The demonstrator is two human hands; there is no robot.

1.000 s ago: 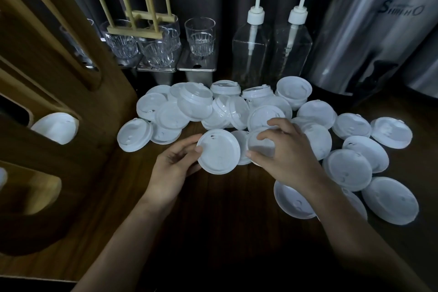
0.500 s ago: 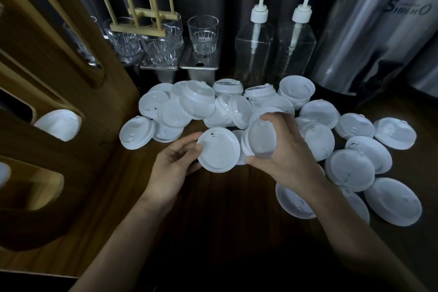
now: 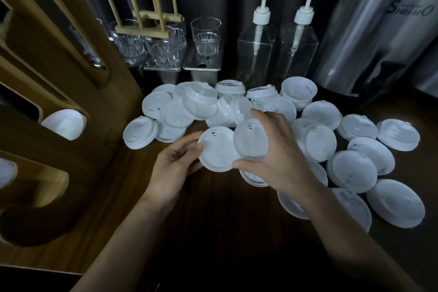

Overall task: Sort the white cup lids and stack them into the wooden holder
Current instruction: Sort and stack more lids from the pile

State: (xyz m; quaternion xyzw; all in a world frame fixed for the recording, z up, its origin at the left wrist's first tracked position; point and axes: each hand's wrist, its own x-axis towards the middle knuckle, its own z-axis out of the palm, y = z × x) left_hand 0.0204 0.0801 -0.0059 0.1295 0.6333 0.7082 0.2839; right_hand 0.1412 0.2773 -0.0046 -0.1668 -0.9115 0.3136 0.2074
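Several white cup lids point(image 3: 350, 168) lie scattered over the dark wooden counter. My left hand point(image 3: 174, 165) grips the left edge of one flat lid point(image 3: 216, 152) held just above the counter. My right hand point(image 3: 279, 156) holds a second lid point(image 3: 251, 140), tilted and overlapping the right side of the first. The wooden holder point(image 3: 59, 71) stands at the left, with slots in its side. A white lid point(image 3: 64, 124) shows in one slot, and another lid point(image 3: 6, 172) is partly visible at the far left edge.
Behind the pile stand clear glasses point(image 3: 205, 37) on metal stands, a wooden peg rack point(image 3: 144, 28) and two clear pump bottles point(image 3: 257, 47). A large shiny metal container point(image 3: 379, 31) fills the back right. Bare dark counter point(image 3: 213, 220) lies between my forearms.
My right hand picked a lid up off the pile, lifted it and carried it left until it overlaps the lid held in my left hand. My left hand stayed almost still.
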